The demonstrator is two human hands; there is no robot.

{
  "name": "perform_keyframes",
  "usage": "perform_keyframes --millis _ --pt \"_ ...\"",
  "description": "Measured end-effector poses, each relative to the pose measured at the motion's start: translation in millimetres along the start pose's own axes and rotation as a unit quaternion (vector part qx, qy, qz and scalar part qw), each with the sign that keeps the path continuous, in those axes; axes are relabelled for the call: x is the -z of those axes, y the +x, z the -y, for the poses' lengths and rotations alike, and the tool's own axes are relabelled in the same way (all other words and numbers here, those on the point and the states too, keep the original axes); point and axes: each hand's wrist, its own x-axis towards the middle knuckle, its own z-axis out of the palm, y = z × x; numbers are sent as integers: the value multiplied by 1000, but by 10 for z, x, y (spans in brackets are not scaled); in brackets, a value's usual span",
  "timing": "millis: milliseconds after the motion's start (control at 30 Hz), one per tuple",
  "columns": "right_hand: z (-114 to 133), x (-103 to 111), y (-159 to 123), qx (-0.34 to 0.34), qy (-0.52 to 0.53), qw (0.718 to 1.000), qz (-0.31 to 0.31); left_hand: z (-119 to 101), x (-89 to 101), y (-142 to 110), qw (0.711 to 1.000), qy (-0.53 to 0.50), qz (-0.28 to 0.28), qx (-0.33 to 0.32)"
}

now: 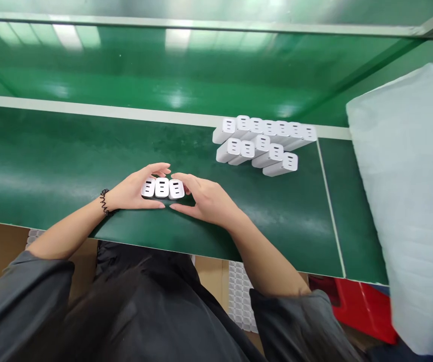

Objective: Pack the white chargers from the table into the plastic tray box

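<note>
Left hand (135, 190), right hand (210, 198): together clasping three white, oblong, slotted plastic blocks (162, 188)
Clasp: apparently keeps their row flush

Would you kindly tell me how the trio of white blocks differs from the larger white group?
The trio sits between the left hand and right hand; the larger group stands untouched, farther right. The trio forms one row; the larger group, two rows. Both show dark slots.

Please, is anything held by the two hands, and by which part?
The left hand and right hand curve around the outer ends of a row of three white slotted blocks; whether they grip it cannot be told.
</note>
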Motion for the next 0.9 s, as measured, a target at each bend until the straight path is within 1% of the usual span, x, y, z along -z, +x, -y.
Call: perform_keyframes --millis 167,233,300,400,500,567,633,767,900 --pt "-40 -41 17 -29 15 999 37 -14 -17 -17 999 46 -9 22" --pt "-57 -78 30 -38 19 999 32 -9 -39 -22 998 60 -10 32" --pt "-67 -111 40 -39 19 999 13 0 -68 -37 997 71 -15 25" --pt "-53 -126 43 -21 -3 999 -25 -9 -106 -68 994 100 -43 -27" --pt "0 -95 27 -6 -33 998 -57 -57 -122 -90 985 127 -75 -87" --pt "43 -67 9 -4 -41 996 -73 -95 -122 -95 981 132 -87 -115" --pt "79 -44 -8 0 -41 995 -86 -123 -118 -98 978 137 -97 -128" --pt "114 -23 -28 0 -28 995 -93 -135 -115 -113 975 146 -112 -123" --pt "121 -20 -30 -14 -18 997 -79 -119 -108 -129 980 150 -94 -89"
